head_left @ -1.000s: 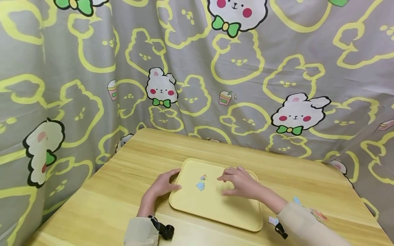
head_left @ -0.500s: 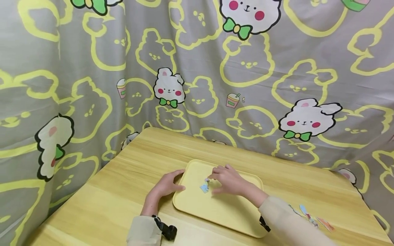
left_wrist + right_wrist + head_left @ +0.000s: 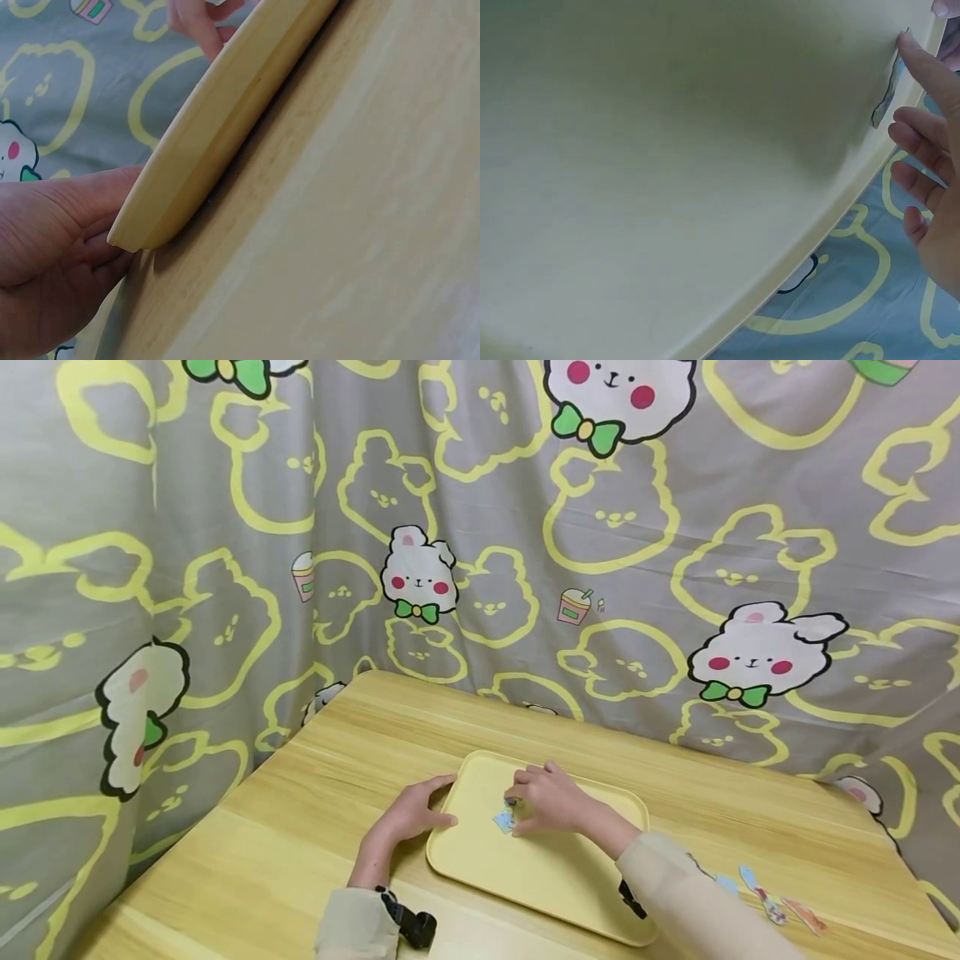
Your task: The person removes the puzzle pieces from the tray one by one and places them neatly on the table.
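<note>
My left hand grips the left edge of a pale yellow tray, its thumb over the rim. In the left wrist view that hand holds the tray's corner, with the fingers beside and below the rim. Small printed cut-out pieces, light blue with other colours, lie toward the tray's left. Over them is my right hand, hiding part of them. The right wrist view shows this hand with one fingertip on the end of a cut-out piece and the other fingers spread apart.
More cut-out pieces lie on the wooden table to the right of the tray, beside the right sleeve. A grey curtain with bear and rabbit prints stands behind and to the left.
My right hand has moved left across the tray and come down onto the cut-out pieces. The blue piece has turned slightly. The left hand keeps its hold; the head view has shifted a little.
</note>
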